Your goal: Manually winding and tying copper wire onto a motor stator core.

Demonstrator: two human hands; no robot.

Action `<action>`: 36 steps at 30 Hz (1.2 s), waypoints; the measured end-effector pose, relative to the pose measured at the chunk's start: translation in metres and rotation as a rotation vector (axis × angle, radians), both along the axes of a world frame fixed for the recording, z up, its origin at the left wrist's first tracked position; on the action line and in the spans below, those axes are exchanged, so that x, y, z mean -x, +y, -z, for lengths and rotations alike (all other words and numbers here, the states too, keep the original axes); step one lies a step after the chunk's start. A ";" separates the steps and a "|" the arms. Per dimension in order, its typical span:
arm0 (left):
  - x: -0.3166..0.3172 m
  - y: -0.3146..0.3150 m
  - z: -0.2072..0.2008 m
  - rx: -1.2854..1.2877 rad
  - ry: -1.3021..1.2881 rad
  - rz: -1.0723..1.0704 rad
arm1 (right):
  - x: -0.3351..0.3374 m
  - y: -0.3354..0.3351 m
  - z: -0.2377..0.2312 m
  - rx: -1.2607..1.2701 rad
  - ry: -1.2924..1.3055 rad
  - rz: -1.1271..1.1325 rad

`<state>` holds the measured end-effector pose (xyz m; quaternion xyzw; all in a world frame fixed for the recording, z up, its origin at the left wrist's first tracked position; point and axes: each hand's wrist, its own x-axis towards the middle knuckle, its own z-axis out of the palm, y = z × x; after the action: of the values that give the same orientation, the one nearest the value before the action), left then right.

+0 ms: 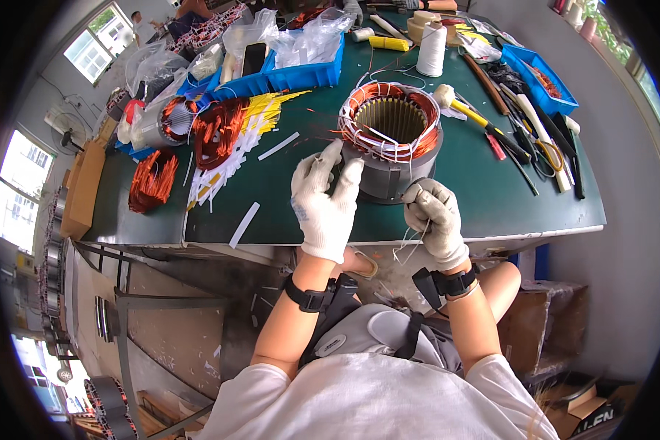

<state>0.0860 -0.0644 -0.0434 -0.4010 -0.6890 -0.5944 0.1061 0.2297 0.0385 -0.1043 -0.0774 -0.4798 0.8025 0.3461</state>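
A grey motor stator [393, 176] stands upright on the green table, its copper winding [353, 132] ringed on top and laced with white cord. My left hand [324, 202], in a white glove, is beside the stator's near left side with thumb and fingers apart and nothing visible between them. At the stator's near right my right hand [434, 216], in a greyish glove, is closed with its fingers curled. A thin white cord [405, 249] comes out of it and hangs in a loop below. Whether my left fingers touch the housing I cannot tell.
Copper coils [152, 180], white and yellow strips [231, 156] and blue bins [304, 73] lie to the left. Behind the stator stands a white thread spool [432, 50]. A mallet [484, 121] and several hand tools lie right, near another blue bin [539, 77].
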 end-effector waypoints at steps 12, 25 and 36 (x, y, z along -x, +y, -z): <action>-0.011 0.029 -0.002 -0.041 -0.018 -0.097 | -0.004 -0.002 -0.001 -0.011 -0.028 0.006; 0.003 0.058 -0.039 0.697 0.690 0.394 | -0.011 0.001 0.000 -0.030 -0.014 0.020; 0.029 0.055 -0.031 0.470 0.756 0.525 | -0.062 0.024 -0.030 -0.382 -0.323 0.172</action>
<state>0.0567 -0.0096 -0.0120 -0.7602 -0.5936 -0.2436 0.1021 0.2916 0.0626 -0.0742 -0.1784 -0.6631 0.6423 0.3404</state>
